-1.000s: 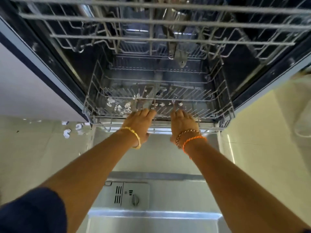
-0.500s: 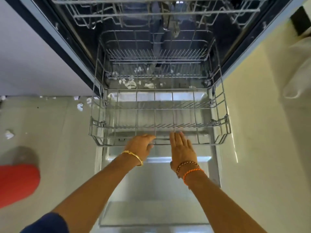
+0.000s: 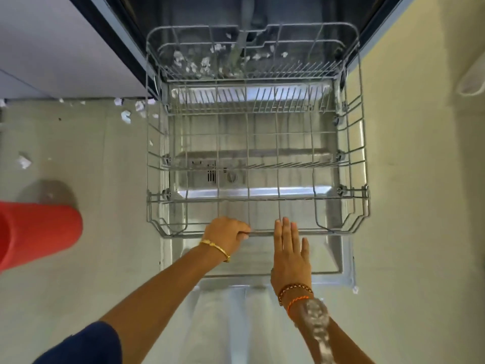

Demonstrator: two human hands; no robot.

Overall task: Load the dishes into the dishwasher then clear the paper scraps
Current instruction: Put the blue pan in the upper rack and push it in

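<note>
The grey wire lower rack of the dishwasher stands pulled out over the open door and holds no dishes. My left hand grips the rack's front rail with curled fingers. My right hand lies flat beside it, fingers straight, fingertips at the same rail. White paper scraps are scattered on the dishwasher floor under the rack's far end. More paper scraps lie on the tiled floor to the left. No dishes are in view.
A red plastic container lies on the floor at the left edge. A white cabinet front stands left of the dishwasher. Pale floor tiles extend on the right, with a white object at the far right edge.
The lower rack has slid out of the dishwasher toward me, over the open door. My right hand has flattened and my left hand has closed round the front rail.
</note>
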